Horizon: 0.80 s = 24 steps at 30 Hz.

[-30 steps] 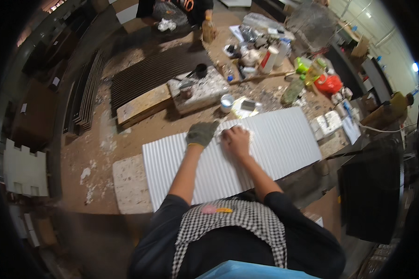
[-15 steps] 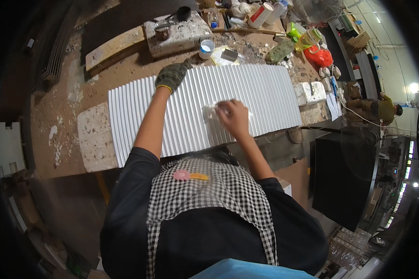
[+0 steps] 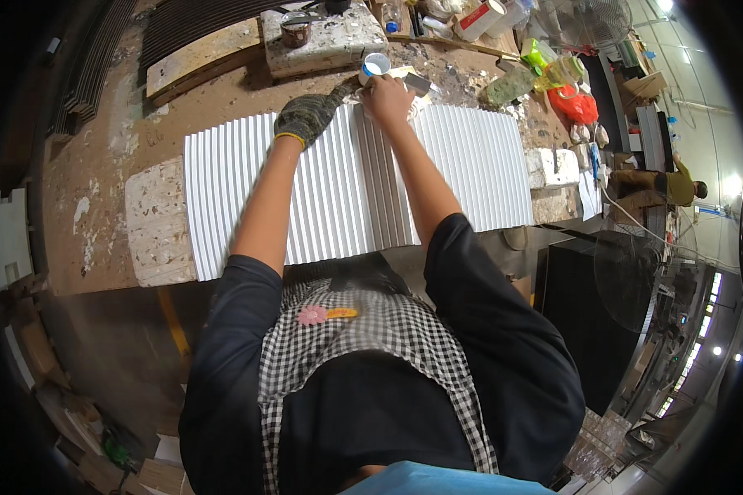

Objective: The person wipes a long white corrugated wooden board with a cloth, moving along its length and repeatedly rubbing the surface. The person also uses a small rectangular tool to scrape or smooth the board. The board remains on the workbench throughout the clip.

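Observation:
A white ribbed panel (image 3: 479, 169) lies across the bench in front of me, with a darker grey band running through its middle. My left hand (image 3: 305, 118), in a dark knitted glove with a yellow cuff, rests with fingers stretched out at the panel's far edge. Bare and closed, my right hand (image 3: 390, 99) is at that same edge, beside a small white tub (image 3: 375, 66) with white contents. A crumpled white cloth (image 3: 414, 107) shows partly from under the right hand; the fingers hide most of it.
A paint-spattered block (image 3: 326, 41) carries a dark pot (image 3: 295, 31). Farther right lie a stone-like lump (image 3: 508, 87) and a red plastic bag (image 3: 575, 107). Whitish blocks (image 3: 158, 223) sit under the panel's ends. Another person (image 3: 677, 188) stands at the far right.
My right hand has moved from the panel's middle away from me to its far edge, by the white tub. The gloved left hand stays at about the same spot on the panel.

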### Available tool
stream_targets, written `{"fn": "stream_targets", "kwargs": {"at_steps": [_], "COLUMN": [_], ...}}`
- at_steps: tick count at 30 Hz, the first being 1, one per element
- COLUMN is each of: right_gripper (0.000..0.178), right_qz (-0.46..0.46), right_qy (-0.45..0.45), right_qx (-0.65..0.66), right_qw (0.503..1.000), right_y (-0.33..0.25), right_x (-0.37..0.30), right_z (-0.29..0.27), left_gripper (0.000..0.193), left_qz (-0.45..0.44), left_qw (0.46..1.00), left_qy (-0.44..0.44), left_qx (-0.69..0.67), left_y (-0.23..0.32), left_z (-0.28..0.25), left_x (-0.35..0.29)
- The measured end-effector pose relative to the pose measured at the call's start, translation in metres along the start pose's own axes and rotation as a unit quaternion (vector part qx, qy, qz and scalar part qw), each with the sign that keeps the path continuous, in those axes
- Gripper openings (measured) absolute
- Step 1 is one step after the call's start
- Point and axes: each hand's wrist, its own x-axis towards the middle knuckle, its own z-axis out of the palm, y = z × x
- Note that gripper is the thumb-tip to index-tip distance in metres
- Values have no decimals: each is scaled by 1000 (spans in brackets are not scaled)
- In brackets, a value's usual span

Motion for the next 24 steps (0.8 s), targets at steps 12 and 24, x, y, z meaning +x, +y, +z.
{"fn": "stream_targets", "kwargs": {"at_steps": [12,24], "right_gripper": [18,34], "right_qz": [-40,27], "right_qy": [-8,89], "right_qx": [8,343], "right_qw": [999,935], "right_y": [-21,5], "right_x": [-144,-26], "right_z": [-36,-49], "left_gripper": [57,51], "left_qz": [116,114], "left_qw": [986,987], "left_qy": [118,109], "left_qx": [15,28], "left_y": [-26,-22], "left_z": [20,13], "left_x": [4,-5]}}
